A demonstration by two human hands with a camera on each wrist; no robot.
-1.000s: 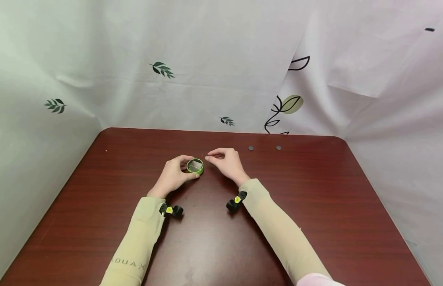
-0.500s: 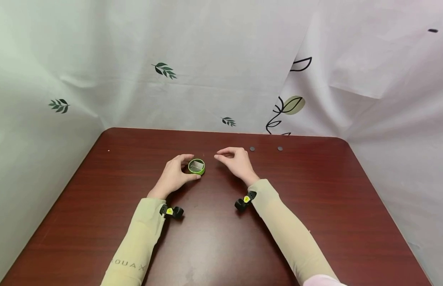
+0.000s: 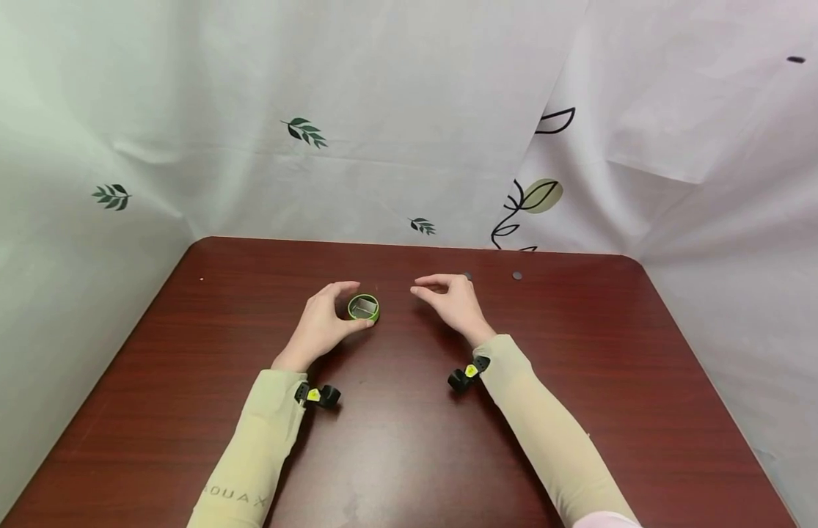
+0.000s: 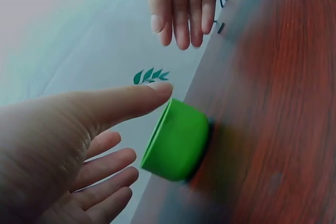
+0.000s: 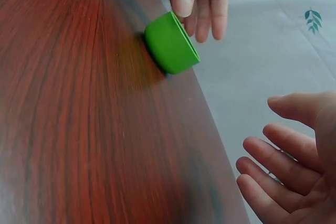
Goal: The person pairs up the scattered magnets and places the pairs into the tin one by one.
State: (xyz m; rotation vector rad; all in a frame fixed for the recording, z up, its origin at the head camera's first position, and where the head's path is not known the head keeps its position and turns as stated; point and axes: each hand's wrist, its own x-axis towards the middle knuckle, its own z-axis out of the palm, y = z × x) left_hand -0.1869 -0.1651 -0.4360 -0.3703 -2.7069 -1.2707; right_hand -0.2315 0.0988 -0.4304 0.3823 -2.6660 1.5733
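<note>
green cup (image 4: pixel 181 142) upright on surface (image 3: pixel 395 440), between thumb and fingers of left hand (image 3: pixel 318 323); silvery insert (image 3: pixel 365 305) inside. probably light, stiff, smooth, a bit slippery; best taken by outer wall below rim, from opposite sides. left grip: fingers spread, apart from cup; thumb tip at rim, contact unclear. right hand (image 3: pixel 458 301): thumb and fingers apart, nothing seen between. versus second ago: right hand farther from cup, left fingers spread wider, cup roughly same spot.

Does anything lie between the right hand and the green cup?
Nothing visible: the head view shows bare tabletop between the right hand and the green cup.
</note>
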